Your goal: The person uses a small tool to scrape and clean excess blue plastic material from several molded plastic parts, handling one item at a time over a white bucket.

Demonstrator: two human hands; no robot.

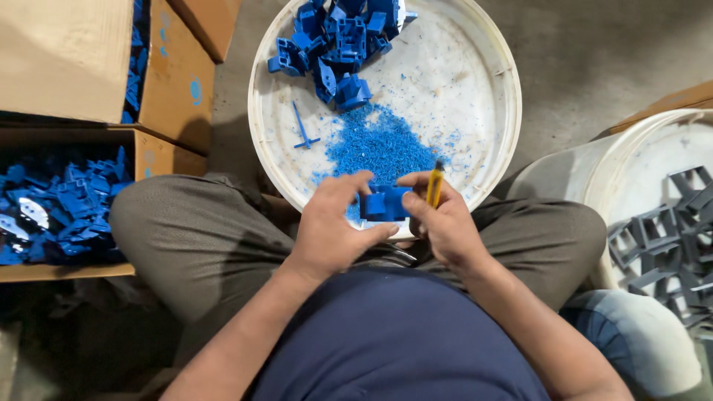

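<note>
Together, our hands meet over our lap: our left hand [334, 230] pinches a small blue plastic part [385, 203] between thumb and fingers, while our right hand [444, 226] steadies the part's other side and grips a yellow-handled knife [434, 186], held upright just beside it. Just beyond the part lies a white round tub [490, 67] holding a heap of blue shavings [379, 145] and a pile of blue parts [338, 44]. At our left, cardboard boxes [67, 59] hold more blue pieces; at our right, a white bucket [631, 160] holds grey parts [668, 238].
</note>
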